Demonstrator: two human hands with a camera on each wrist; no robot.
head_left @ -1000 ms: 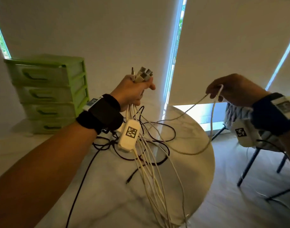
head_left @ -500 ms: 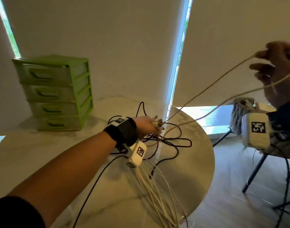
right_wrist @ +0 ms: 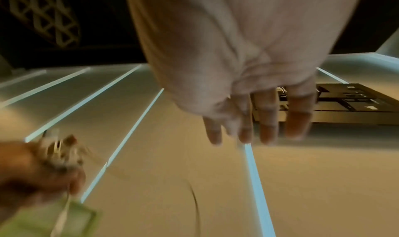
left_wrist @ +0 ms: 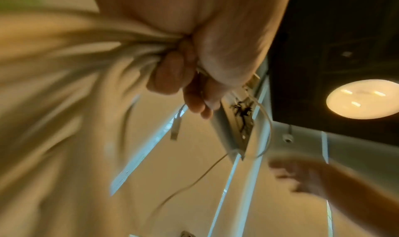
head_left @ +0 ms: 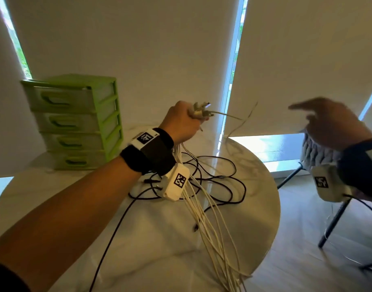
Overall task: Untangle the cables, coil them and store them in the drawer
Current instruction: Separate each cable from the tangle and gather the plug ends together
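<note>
Broadly, the round marble bench (head_left: 254, 239) lay beneath both hands, with the green drawer unit (head_left: 75, 123) standing well off to the far side of the left hand (head_left: 181, 121), all its drawers pushed in. Black cables (head_left: 218, 180) lay tangled on the bench just below that hand. The left hand was fisted round a bundle of white cables (head_left: 202, 218), plugs (head_left: 201, 111) poking out above the fist, the lengths trailing past the bench edge. One loose white strand (head_left: 241, 121) arced between the hands. The right hand (head_left: 328, 125) hovered apart, fingers spread, holding nothing (blurred). Untangling seemed the step in hand; next, probably regrasp that strand and draw it free.
</note>
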